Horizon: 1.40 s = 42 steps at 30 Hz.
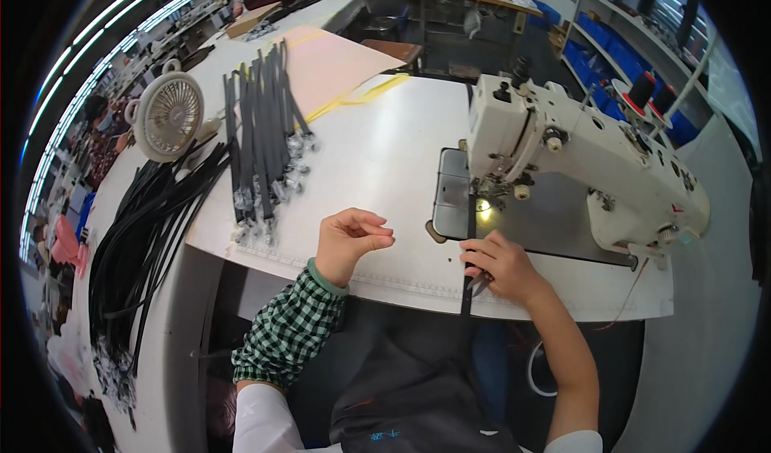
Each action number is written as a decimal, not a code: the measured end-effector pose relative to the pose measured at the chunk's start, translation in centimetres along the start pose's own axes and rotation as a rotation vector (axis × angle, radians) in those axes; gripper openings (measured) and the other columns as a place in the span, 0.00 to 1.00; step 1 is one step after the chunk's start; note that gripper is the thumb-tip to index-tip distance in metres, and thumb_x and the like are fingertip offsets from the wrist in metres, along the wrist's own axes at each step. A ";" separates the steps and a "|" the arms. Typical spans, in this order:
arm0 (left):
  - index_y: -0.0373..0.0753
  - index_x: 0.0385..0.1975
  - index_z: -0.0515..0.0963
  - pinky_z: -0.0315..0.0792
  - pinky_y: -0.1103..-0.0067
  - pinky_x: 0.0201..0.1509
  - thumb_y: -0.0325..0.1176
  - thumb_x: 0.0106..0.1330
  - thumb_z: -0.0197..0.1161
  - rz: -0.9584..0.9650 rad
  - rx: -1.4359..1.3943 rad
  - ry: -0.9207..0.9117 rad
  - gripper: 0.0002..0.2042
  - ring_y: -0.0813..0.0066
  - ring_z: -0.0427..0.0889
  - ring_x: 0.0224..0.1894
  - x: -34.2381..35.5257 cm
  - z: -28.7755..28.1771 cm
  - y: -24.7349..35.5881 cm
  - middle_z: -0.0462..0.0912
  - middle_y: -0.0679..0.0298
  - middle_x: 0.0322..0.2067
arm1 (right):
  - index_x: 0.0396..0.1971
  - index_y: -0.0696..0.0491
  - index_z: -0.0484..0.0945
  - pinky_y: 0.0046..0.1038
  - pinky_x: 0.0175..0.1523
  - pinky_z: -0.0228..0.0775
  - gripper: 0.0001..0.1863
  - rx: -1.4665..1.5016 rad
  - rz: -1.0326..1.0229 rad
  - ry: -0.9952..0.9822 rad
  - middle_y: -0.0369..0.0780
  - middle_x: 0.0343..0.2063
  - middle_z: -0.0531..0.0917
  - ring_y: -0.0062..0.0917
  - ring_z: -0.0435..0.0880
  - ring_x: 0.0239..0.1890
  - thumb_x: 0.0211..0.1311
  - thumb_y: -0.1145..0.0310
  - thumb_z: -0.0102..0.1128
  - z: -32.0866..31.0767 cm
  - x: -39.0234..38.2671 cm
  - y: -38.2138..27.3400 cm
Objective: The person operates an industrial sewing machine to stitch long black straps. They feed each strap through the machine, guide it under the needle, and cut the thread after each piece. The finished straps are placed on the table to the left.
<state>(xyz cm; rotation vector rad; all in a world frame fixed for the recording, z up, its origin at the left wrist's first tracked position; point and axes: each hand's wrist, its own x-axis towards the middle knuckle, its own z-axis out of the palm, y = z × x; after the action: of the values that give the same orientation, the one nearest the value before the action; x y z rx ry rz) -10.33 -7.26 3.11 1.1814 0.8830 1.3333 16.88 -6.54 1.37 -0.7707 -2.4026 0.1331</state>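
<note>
My left hand hovers over the white tabletop left of the needle area, fingers loosely bent and apart, holding nothing. My right hand grips a black strap at the table's front, along with a small dark tool that looks like snips. The strap runs from under the needle area of the white sewing machine down over the front edge. A small work light glows by the presser foot.
Grey straps with clear-wrapped ends lie at left, beside pink sheet material, a round fan and a hanging black strap bundle. Thread spools stand behind the machine. Blue bins fill shelving. Other people work along the far left.
</note>
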 end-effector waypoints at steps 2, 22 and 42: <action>0.32 0.24 0.74 0.74 0.84 0.31 0.17 0.46 0.64 -0.010 0.118 -0.025 0.07 0.77 0.79 0.27 0.0 1.2 0.0 0.79 0.60 0.22 | 0.27 0.51 0.75 0.23 0.30 0.69 0.09 0.010 -0.011 0.007 0.30 0.35 0.77 0.23 0.72 0.30 0.43 0.68 0.62 0.1 0.0 0.1; 0.38 0.30 0.76 0.69 0.77 0.40 0.28 0.49 0.59 0.664 1.269 -0.540 0.08 0.71 0.76 0.36 5.8 6.3 -3.9 0.78 0.65 0.31 | 0.26 0.51 0.77 0.24 0.32 0.69 0.10 0.034 -0.041 0.022 0.31 0.34 0.77 0.24 0.71 0.30 0.41 0.66 0.63 0.4 -0.3 0.6; 0.36 0.40 0.74 0.66 0.73 0.49 0.40 0.45 0.64 0.648 1.128 -0.619 0.22 0.65 0.69 0.47 7.7 6.2 -4.8 0.72 0.59 0.44 | 0.25 0.49 0.75 0.24 0.27 0.67 0.09 0.010 -0.098 0.028 0.31 0.29 0.75 0.22 0.70 0.25 0.40 0.68 0.63 0.3 -0.5 0.6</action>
<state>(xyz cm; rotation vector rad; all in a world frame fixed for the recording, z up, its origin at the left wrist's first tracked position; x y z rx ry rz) -2.49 0.17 1.13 2.7500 0.7962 0.7456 17.35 -6.28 0.68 -0.6447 -2.4058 0.0944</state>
